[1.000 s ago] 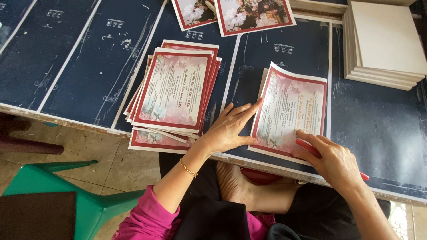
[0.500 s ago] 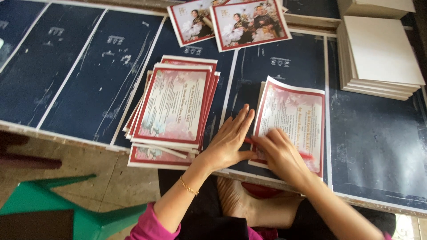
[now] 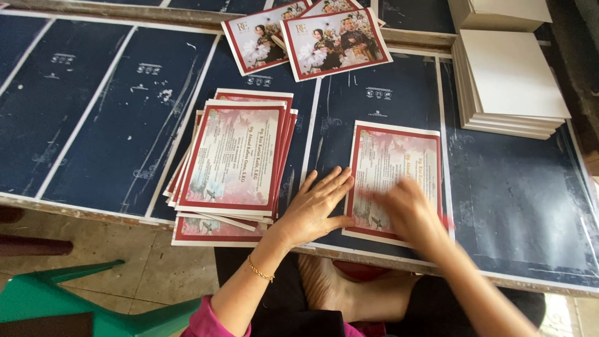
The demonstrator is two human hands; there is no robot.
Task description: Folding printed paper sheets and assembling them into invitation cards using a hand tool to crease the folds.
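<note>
both hands on a red-bordered card at the table's front edge

the card (image 3: 399,162) lies flat on the dark blue table (image 3: 112,112), near its front edge. the left hand (image 3: 315,209) rests flat beside it, fingers spread, tips touching the card's left edge. the right hand (image 3: 412,212) lies on top of the card, blurred, so i cannot tell how its fingers are set. just to the left sits a fanned stack of cards (image 3: 231,162); two photo prints (image 3: 306,37) lie further back, and a pile of white boards (image 3: 511,84) stands at the right.
</note>
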